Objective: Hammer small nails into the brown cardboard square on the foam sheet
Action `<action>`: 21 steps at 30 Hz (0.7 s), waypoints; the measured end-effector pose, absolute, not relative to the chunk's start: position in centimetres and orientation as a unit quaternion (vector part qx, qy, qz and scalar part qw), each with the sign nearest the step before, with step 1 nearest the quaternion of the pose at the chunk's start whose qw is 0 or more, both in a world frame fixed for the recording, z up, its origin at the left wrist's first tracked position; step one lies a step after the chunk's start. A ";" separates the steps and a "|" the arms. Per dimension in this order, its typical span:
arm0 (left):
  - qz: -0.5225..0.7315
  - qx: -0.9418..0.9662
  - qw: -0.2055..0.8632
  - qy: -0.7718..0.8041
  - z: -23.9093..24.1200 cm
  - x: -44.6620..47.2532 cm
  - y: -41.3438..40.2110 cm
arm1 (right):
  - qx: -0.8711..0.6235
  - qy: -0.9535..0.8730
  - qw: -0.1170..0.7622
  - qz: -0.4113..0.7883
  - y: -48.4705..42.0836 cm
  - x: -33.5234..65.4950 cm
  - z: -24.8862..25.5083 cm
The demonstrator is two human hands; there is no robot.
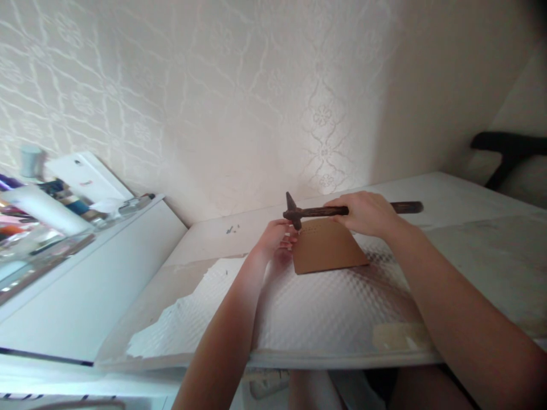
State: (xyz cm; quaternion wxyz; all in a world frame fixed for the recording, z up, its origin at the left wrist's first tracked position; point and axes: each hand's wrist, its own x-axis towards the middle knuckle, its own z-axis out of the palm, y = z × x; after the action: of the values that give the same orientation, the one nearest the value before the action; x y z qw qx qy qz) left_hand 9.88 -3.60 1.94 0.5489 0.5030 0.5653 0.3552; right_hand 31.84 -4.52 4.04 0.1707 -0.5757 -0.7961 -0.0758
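My right hand [367, 213] is closed around the handle of a dark hammer [318, 212], whose head hovers just above the far left corner of a brown leather piece [327, 247]. The piece lies on white textured sheeting [325, 307] on the table. My left hand [276, 239] rests at the piece's left edge, fingers curled right under the hammer head; whether they pinch something small there is hidden.
The worn white table [470, 239] stands against a patterned wallpapered wall. A white shelf [85, 267] at the left carries bottles and clutter. A dark chair arm [508, 148] shows at the far right. Small dark specks [233, 229] lie near the wall.
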 end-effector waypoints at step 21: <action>0.349 0.513 0.540 0.568 1.8 9.8 -3.4 | -0.568 -0.801 0.171 -0.072 -4.6 31.8 4.1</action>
State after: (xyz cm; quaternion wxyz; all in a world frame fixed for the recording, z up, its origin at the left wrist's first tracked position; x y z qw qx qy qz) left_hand 9.78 -3.44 1.77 0.5400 0.5134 0.5680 0.3493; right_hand 31.81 -4.63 4.11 0.1714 -0.5684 -0.8015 -0.0719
